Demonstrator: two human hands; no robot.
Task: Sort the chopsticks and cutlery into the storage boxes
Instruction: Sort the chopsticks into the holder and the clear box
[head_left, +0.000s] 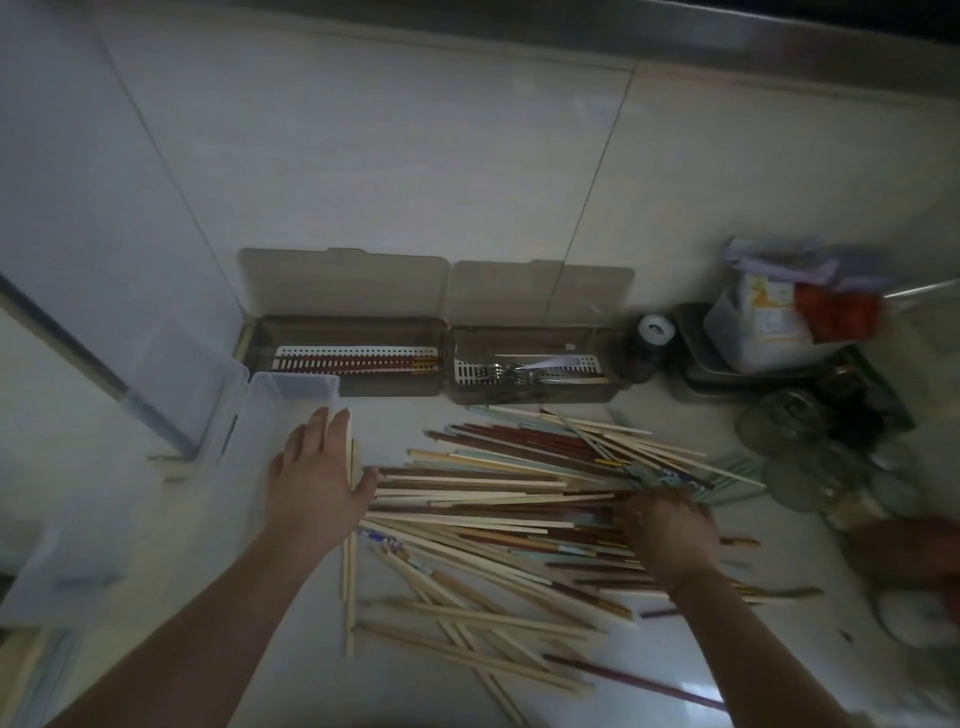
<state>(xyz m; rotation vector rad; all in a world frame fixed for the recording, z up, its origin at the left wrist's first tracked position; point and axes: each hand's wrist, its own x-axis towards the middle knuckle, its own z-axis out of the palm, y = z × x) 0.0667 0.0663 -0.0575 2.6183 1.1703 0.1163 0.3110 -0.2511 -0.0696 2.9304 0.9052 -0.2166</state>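
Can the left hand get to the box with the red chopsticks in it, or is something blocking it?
Probably yes. The left hand lies just in front of the brown box holding red chopsticks. Its lid stands open against the wall, and only the corner of a clear box sits close by.

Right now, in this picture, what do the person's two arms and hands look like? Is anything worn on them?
Both forearms are bare up to the picture's edge: no sleeve shows. The left hand and the right hand wear no gloves. I see no watch, bracelet or ring, though the picture is dim and the right hand's fingers are blurred.
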